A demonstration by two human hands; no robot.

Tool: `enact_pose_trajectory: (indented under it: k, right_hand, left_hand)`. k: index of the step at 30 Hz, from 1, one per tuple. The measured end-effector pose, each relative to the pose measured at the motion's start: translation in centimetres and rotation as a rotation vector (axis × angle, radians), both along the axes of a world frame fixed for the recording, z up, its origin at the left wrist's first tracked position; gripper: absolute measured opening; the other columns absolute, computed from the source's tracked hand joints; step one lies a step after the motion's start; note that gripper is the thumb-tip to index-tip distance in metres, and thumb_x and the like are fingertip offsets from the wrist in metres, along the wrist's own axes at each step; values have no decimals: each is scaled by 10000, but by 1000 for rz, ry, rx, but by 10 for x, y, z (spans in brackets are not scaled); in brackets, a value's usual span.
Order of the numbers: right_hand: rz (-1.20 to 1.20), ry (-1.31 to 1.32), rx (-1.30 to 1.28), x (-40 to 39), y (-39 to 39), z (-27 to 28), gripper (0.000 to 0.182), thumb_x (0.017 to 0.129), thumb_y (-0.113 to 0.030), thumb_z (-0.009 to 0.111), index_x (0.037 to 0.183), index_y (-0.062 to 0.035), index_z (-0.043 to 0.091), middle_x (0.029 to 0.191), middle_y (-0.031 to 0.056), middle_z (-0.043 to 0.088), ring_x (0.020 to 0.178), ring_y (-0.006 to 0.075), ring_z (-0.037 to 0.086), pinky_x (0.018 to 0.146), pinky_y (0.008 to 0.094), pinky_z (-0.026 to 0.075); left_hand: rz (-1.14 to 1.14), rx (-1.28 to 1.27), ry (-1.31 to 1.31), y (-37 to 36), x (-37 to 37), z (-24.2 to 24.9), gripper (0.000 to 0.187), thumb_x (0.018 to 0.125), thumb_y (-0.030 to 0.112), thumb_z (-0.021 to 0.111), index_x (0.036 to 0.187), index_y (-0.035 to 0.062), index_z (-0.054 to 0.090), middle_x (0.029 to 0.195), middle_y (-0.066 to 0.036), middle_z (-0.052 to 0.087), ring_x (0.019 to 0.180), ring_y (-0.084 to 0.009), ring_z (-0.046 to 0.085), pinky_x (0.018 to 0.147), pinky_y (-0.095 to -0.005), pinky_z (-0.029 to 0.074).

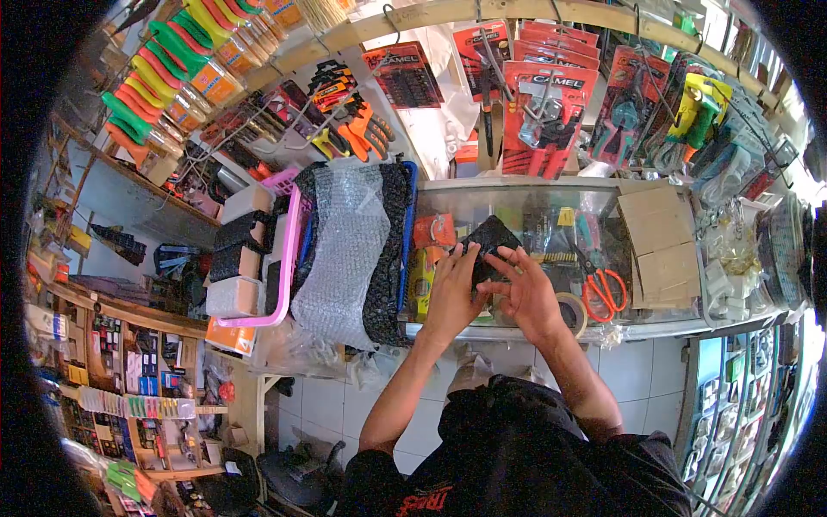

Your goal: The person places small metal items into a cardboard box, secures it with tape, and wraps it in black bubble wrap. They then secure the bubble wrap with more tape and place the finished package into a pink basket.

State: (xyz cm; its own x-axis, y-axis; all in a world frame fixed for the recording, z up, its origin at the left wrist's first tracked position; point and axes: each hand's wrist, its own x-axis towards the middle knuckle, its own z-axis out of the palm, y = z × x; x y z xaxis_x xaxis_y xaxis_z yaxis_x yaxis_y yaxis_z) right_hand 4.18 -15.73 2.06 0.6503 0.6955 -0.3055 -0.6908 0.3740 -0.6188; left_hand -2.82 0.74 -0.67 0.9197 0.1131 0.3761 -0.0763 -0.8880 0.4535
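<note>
A small black wrapped packet (493, 237) lies on the glass counter, tilted like a diamond. My left hand (455, 291) rests on its left side with fingers bent over the edge. From the right, my right hand (523, 291) touches the packet's lower right part, its fingers spread. Just right of my right hand is a roll of tape (571, 312), partly hidden by that hand. Orange-handled scissors (603, 293) lie beyond the tape.
Left of my hands, a blue basket (412, 198) holds bubble wrap (345, 233). A pink basket (293, 267) with wrapped boxes stands farther left. Flattened cardboard (659, 246) covers the counter's right end. Packaged tools (547, 112) hang above the back edge.
</note>
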Motion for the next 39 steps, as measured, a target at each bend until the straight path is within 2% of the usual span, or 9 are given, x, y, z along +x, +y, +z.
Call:
enact_pose_trajectory:
  k: [5,9,21,24,26,29,32,39]
  right_hand:
    - [2,-7,26,-1,2,0,574,1051,-503,491,1446,-89,439,1493,128,511,1036,258,711,504,225,441]
    - [18,-2,37,-1,0,-3,605,1042,-495,505,1489,-99,408,1523,95,486,1056,236,707,557,233,410]
    - [2,25,94,-4,-2,-5,561,1061,-422,443,1522,-106,388,1552,100,470,1121,243,683,651,248,423]
    - [9,53,121,-2,-3,-2,555,1062,-395,441,1529,-101,382,1555,111,460,1138,246,678,665,254,425]
    - [11,72,118,-3,-7,3,560,1061,-385,442,1537,-97,376,1555,115,456,1151,250,675,676,257,426]
    - [-38,53,112,-10,-15,9,495,1074,-406,449,1456,-91,454,1456,147,539,1167,284,659,621,232,455]
    - [-51,49,73,-16,-34,15,487,1082,-403,420,1473,-116,465,1507,156,509,1179,280,652,651,239,468]
    - [-38,24,13,-31,-95,-5,406,1070,-398,452,1396,-171,536,1540,146,500,1179,279,651,684,249,482]
  left_hand:
    - [-16,46,-9,1,0,-3,663,808,106,751,1421,-9,527,1440,-236,559,1382,-455,463,1169,-558,339]
    - [-20,78,-4,1,1,-5,611,811,123,744,1384,-5,574,1454,-222,556,1389,-438,465,1188,-551,325]
    - [-31,127,43,1,0,-7,556,861,146,727,1390,29,602,1496,-209,525,1403,-432,449,1178,-562,325]
    - [-15,197,109,2,2,-9,590,848,173,773,1398,36,606,1525,-176,509,1445,-404,410,1208,-530,306]
    - [-18,165,114,0,1,-6,550,872,178,754,1388,44,617,1524,-179,508,1442,-408,412,1207,-533,306]
    - [-33,197,73,1,1,-9,489,896,170,713,1362,48,625,1500,-195,515,1411,-435,429,1182,-568,320]
    - [-29,204,28,-1,0,-11,447,917,171,689,1346,61,632,1487,-206,519,1393,-449,438,1164,-587,328]
    - [-6,72,-6,-6,0,-3,347,929,164,687,1265,76,690,1478,-190,543,1383,-438,457,1158,-579,327]
